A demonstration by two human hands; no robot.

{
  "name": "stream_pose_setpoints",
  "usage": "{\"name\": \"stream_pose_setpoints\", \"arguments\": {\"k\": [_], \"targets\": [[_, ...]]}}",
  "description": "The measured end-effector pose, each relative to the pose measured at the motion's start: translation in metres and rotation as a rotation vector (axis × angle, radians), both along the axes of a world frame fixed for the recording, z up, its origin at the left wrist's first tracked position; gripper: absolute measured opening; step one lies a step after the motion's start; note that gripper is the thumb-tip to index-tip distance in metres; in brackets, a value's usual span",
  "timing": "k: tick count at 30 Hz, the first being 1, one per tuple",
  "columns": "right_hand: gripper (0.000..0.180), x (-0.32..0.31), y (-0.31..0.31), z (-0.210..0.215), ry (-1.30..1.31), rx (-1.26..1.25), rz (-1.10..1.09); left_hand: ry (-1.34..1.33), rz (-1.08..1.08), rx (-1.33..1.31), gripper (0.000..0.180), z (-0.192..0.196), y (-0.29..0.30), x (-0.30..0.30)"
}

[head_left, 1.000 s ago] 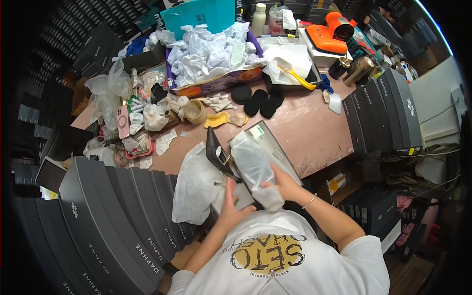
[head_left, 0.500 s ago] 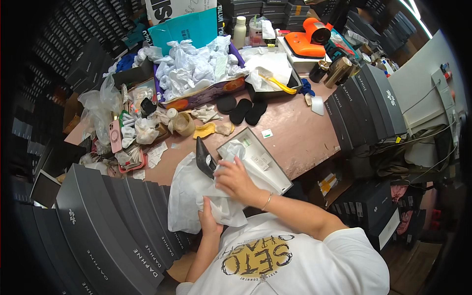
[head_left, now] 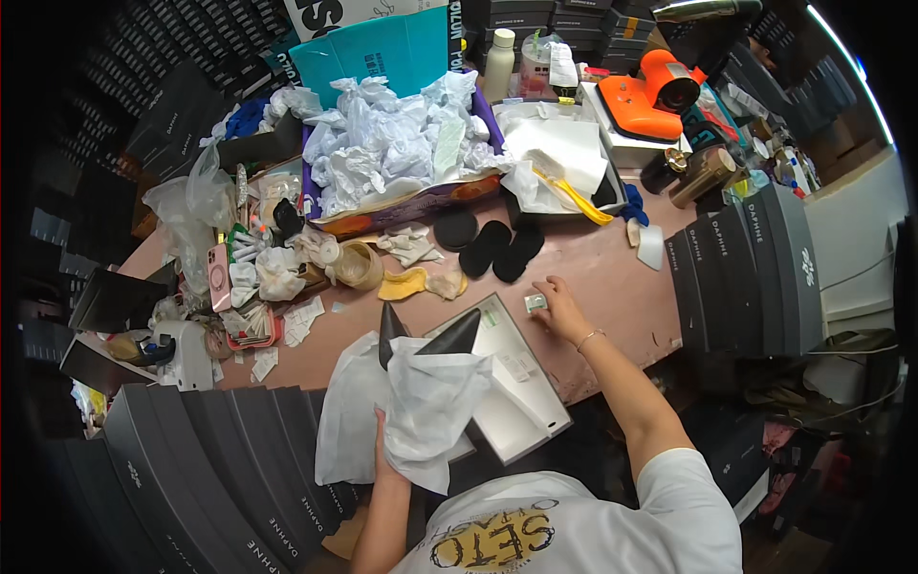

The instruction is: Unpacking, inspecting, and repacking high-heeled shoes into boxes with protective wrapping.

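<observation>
My left hand (head_left: pixel 384 450) grips a pair of black pointed shoes (head_left: pixel 455 335) from below; white tissue wrapping (head_left: pixel 430 402) covers most of them and only the dark toes stick out. The wrapping hides part of the fingers. Over the table to the right, my right hand (head_left: pixel 566 314) has its thumb and fingers apart, at the edge of a small white sachet (head_left: pixel 534 302) with a green mark. Between the hands lies an open white-lined shoe box (head_left: pixel 516 397), tilted, with a pale label inside.
Several dark shoe boxes stand upright at the left (head_left: pixel 163 478) and right (head_left: pixel 755 277). Behind are a purple-edged carton (head_left: pixel 411 203) of crumpled paper, black oval pads (head_left: pixel 486 249), a yellow-handled tool (head_left: pixel 579 201) and an orange device (head_left: pixel 643 96). Clutter surrounds a pink phone (head_left: pixel 219 275).
My right hand has left the tissue and moved right to the sachet. A second shoe toe now shows above the wrapping in my left hand. The whole view has shifted slightly.
</observation>
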State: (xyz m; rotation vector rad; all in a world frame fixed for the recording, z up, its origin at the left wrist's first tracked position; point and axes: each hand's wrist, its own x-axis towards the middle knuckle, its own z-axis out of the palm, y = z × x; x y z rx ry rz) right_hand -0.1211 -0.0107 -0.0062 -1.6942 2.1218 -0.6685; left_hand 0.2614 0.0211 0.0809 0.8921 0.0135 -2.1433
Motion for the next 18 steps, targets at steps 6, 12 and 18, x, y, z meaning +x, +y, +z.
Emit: {"name": "stream_pose_setpoints", "arguments": {"k": [6, 12, 18], "targets": [[0.02, -0.008, 0.006, -0.049, -0.051, 0.015, -0.081, -0.029, -0.005, 0.04, 0.065, -0.011, -0.006, -0.005], [0.033, 0.043, 0.034, 0.087, -0.404, 0.056, -0.026, -0.03, -0.007, 0.061, 0.064, -0.019, -0.007, 0.016], [0.073, 0.075, 0.018, 0.181, -0.869, 0.369, 0.517, -0.334, -0.235, -0.077, 0.063, -0.029, -0.003, 0.046]]}}
